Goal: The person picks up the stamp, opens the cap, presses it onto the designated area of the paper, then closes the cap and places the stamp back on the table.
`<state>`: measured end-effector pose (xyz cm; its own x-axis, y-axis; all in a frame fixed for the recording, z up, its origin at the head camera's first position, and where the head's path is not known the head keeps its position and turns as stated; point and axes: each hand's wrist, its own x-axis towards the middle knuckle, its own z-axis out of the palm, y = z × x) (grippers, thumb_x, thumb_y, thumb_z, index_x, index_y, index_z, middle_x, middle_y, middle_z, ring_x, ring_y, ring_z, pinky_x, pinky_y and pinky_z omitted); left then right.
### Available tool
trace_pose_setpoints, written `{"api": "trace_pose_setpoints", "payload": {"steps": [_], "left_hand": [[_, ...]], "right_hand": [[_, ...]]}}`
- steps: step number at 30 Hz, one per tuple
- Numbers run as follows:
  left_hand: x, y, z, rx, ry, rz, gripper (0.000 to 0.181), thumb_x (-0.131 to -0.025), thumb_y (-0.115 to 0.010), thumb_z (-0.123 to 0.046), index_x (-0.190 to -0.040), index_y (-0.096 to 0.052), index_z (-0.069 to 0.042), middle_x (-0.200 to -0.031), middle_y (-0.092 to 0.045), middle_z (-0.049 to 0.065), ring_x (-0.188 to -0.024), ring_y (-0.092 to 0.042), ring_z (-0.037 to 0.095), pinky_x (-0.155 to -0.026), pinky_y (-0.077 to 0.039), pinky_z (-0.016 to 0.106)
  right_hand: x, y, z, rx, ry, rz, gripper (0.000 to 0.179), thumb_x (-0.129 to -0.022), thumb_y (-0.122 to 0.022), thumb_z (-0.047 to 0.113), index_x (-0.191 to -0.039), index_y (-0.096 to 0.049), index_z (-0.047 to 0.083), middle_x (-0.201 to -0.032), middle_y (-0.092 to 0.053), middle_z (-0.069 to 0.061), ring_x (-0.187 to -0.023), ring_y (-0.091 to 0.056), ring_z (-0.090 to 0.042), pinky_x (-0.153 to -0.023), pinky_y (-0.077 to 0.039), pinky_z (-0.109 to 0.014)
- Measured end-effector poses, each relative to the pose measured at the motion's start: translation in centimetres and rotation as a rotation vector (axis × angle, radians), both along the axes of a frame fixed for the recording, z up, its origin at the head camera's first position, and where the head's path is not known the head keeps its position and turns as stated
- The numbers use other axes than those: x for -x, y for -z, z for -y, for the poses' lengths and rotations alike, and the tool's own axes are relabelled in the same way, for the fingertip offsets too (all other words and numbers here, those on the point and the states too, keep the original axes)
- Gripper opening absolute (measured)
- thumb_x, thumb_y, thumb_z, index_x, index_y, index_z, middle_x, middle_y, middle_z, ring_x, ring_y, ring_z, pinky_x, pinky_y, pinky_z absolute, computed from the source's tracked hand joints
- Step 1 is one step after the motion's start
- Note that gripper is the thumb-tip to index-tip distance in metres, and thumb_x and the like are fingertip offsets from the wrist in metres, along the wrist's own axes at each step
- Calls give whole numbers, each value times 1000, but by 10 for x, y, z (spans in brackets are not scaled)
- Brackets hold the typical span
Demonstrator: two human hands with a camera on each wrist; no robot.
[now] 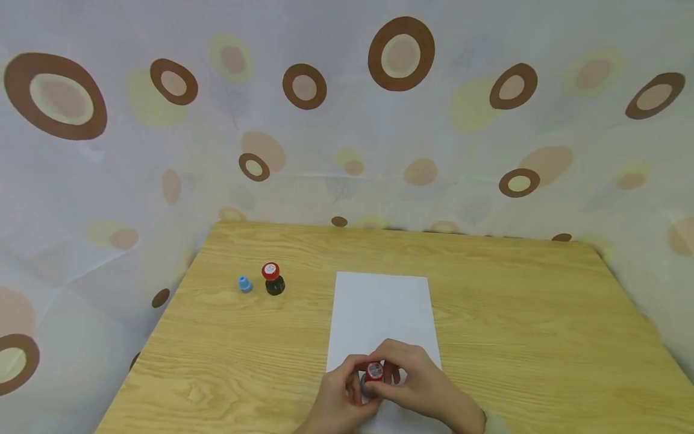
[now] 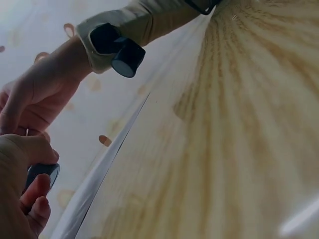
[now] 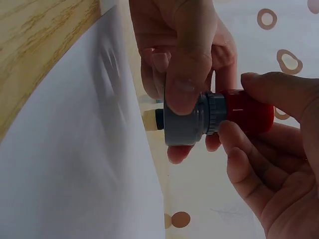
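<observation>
A round stamp (image 1: 375, 372) with a red top and a grey base is held between both hands over the near part of a white paper sheet (image 1: 382, 307). My left hand (image 1: 343, 395) grips the grey base (image 3: 185, 124) with thumb and fingers. The right hand (image 1: 414, 377) pinches the red top (image 3: 249, 110) of the stamp. In the right wrist view the stamp lies sideways in the picture, with a ribbed dark ring between base and top. The left wrist view shows only the stamp's dark round end (image 2: 47, 174), partly hidden by fingers.
At the table's left stand a second stamp (image 1: 273, 280), red on top and black below, and a small light-blue cone-shaped piece (image 1: 245, 284). Patterned cloth (image 1: 347, 126) encloses the wooden table (image 1: 515, 313) at the back and sides.
</observation>
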<state>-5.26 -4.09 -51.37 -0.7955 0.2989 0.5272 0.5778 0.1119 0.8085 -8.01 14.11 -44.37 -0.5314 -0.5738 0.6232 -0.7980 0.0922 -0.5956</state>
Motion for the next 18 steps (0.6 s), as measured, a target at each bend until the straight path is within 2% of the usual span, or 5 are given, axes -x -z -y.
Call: {"api": "trace_pose_setpoints", "payload": {"steps": [3, 7, 12, 18], "left_hand": [[1, 4, 0, -14, -9, 14, 54, -74, -82, 5, -121, -61, -11, -82, -70, 2, -52, -51, 1, -47, -42, 9], [1, 10, -1, -58, -10, 63, 48, -74, -83, 4, -116, -64, -8, -59, -59, 2, -52, -49, 0, -46, -41, 10], [0, 13, -2, -111, 28, 176, 43, -76, -83, 1, -114, -64, -6, -63, -59, 8, -57, -46, -4, -45, -41, 14], [0, 8, -1, -131, 72, 249, 36, -80, -83, -8, -111, -65, -8, -71, -62, 9, -60, -48, -3, -49, -42, 15]], "right_hand": [[-1, -6, 0, 14, 14, -3, 38, -71, -83, -8, -102, -65, 4, -85, -64, -3, -61, -55, -16, -52, -46, -15], [0, -6, -3, 28, 21, -4, 35, -73, -82, -7, -102, -65, 3, -86, -65, -2, -64, -56, -13, -54, -48, -16], [0, -9, -4, 49, 32, -1, 40, -72, -82, -9, -106, -66, 3, -87, -65, -5, -66, -56, -9, -55, -49, -17], [-1, -14, -4, 62, 25, -11, 43, -72, -81, -10, -109, -66, 4, -88, -66, -6, -67, -55, -7, -56, -49, -17]]}}
